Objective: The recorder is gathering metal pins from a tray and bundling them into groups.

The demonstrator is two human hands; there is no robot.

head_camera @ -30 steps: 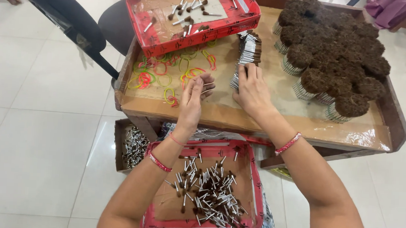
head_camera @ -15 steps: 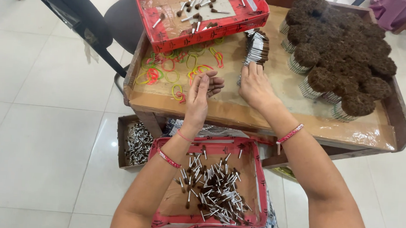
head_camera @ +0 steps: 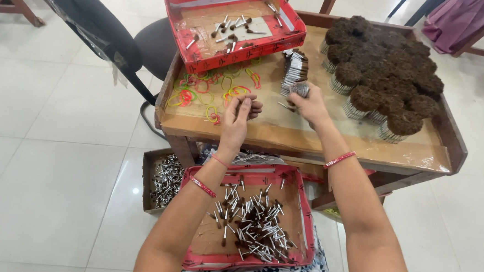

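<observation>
Pinching a small bundle of metal-stemmed pieces [head_camera: 298,90], the right hand [head_camera: 310,105] has its fingers [head_camera: 300,100] closed around it just above the bench [head_camera: 308,135], the stems packed side by side so they stay together as a bunch. The left hand [head_camera: 237,118] hovers a little to the left of those fingers, its own fingers [head_camera: 253,105] curled narrow around something small and dark; what exactly it is cannot be made out. Just beyond the right fingers stands a stack of finished bundles [head_camera: 294,70], within easy reach. Left of the left fingers lie loose coloured rubber bands [head_camera: 200,92], handy for binding. Farther right of the right fingers sit many bundles with dark brown tufted tops [head_camera: 383,71], upright and grouped. Beyond both hands rests a red tray [head_camera: 234,25] holding a few loose pieces; nearer the body, below the wrists, a second red tray [head_camera: 248,219] on the lap holds a heap of loose stems, and a cardboard box [head_camera: 162,179] of more stands on the floor.
</observation>
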